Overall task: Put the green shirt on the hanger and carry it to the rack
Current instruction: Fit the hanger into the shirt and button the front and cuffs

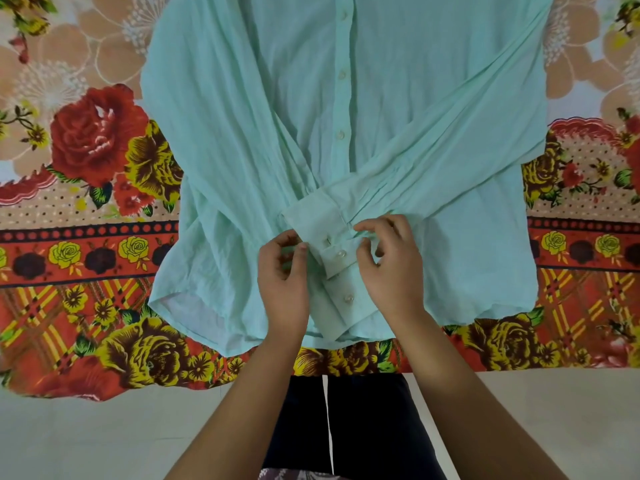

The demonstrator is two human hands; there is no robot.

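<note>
The green shirt (242,133) lies spread flat, front up, reaching from between the two hands away to the far edge of view; its button placket (343,105) runs straight ahead of the hands; one long sleeve (450,150) is folded across the front, slanting from beyond the right hand in to the fingertips, and its cuff (311,220) lies right between the hands. The left hand (282,268) has its fingers curled in, thumb and forefinger pinching the cuff's near-left edge; the right hand (389,268) is likewise curled, thumb and forefinger nipping the cloth where cuff meets sleeve; a cuff button (341,253) shows in the gap between the two thumbs. A second buttoned band (346,306) of the same cloth lies between the wrists; the shirt's hem (214,327) curls up slightly to the left of the left wrist. Under it all, spreading out to either side of the hands, is a flowered bedsheet (86,140) in red, yellow and peach; nearer than the wrists, its edge hangs against a pale surface (104,438); between the forearms show the person's dark trousers (367,427).
</note>
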